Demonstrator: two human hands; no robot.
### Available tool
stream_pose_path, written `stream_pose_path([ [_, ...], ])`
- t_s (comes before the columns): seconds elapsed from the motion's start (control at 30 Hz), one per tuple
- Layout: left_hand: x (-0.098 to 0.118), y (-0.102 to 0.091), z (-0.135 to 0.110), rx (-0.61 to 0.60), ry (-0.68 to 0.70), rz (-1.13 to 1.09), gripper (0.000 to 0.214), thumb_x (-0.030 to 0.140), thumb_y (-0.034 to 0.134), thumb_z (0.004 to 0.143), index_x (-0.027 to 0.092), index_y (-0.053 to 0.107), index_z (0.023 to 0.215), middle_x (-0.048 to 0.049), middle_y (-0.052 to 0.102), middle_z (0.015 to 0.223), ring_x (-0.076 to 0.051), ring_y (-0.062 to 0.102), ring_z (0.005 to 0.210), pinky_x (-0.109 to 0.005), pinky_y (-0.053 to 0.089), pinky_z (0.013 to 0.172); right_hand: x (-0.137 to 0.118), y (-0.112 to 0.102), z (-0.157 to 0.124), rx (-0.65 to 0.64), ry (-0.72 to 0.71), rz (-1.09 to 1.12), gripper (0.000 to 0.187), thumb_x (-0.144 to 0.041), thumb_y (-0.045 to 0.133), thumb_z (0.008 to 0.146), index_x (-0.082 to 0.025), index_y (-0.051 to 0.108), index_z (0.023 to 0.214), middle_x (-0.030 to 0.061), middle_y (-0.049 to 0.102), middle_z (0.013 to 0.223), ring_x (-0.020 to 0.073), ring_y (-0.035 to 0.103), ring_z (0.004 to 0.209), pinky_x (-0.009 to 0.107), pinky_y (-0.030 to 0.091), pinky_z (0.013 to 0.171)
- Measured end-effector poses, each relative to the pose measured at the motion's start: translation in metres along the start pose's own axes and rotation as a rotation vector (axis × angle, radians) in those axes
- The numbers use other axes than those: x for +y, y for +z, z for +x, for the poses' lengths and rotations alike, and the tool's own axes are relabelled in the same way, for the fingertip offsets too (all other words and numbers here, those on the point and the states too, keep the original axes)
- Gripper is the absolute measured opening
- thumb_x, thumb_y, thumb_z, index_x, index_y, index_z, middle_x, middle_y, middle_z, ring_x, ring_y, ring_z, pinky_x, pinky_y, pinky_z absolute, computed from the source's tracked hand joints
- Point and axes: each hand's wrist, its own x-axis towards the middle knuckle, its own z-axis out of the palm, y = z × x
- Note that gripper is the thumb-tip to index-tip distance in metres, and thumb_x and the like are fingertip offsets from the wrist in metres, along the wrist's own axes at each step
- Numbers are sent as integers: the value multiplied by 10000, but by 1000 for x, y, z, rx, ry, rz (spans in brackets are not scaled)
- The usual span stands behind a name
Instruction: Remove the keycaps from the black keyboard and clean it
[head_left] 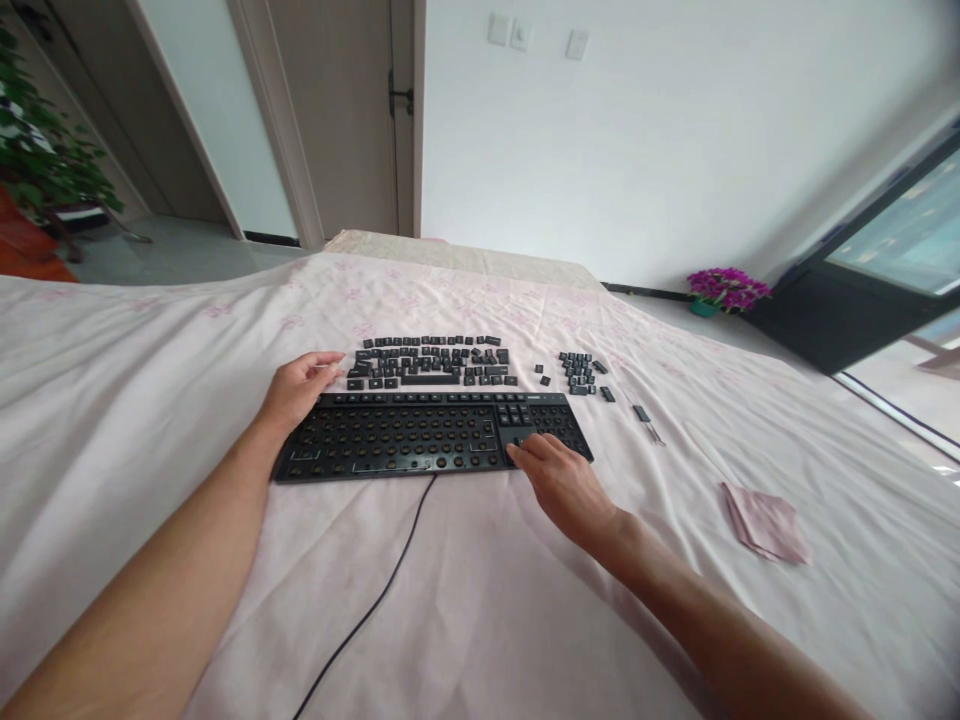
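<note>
A black keyboard (420, 437) with most keycaps removed lies on a pale pink bedsheet (112, 400); its cable (375, 600) runs toward me. Beyond it lie rows of loose black keycaps (431, 362) and a smaller cluster of keycaps (577, 372) to the right. My left hand (300, 388) rests at the keyboard's far left corner, fingers loosely curled with fingertips close together near the keycap rows; whether it holds anything is unclear. My right hand (559, 478) lies on the keyboard's right front end, fingers pressed down on the board.
A small dark tool (646, 420) lies right of the keycaps. A folded pink cloth (765, 522) sits on the sheet at right. A door (337, 110), a green plant (45, 150), purple flowers (726, 288) and a dark window frame (862, 300) surround the bed.
</note>
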Motion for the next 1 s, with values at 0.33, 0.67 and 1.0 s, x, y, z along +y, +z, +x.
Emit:
stream_pose_path([
  [0.33,3,1,-2,3,-3,6,552,521,627,769,140,668,1167,-97,742,905,-233,698,904,-372,510,900,-15,2,-15,47,28,-100,525,37,489,800,-132,548,1293,113,608,1088,238,498,951,353,426,778],
  [0.67,6,2,-2,26,18,-94,566,516,610,788,124,637,1196,-136,688,1135,-226,680,969,-370,519,905,5,-6,-15,142,92,124,553,20,401,829,-253,595,1269,82,601,1164,230,509,1040,367,442,866],
  [1.0,-4,2,-3,28,-2,-318,766,580,473,884,240,245,1531,-181,383,1501,-264,504,1291,-437,371,1093,61,20,-14,234,482,309,502,-207,364,918,-104,408,1407,189,523,1372,291,501,1256,488,431,1033],
])
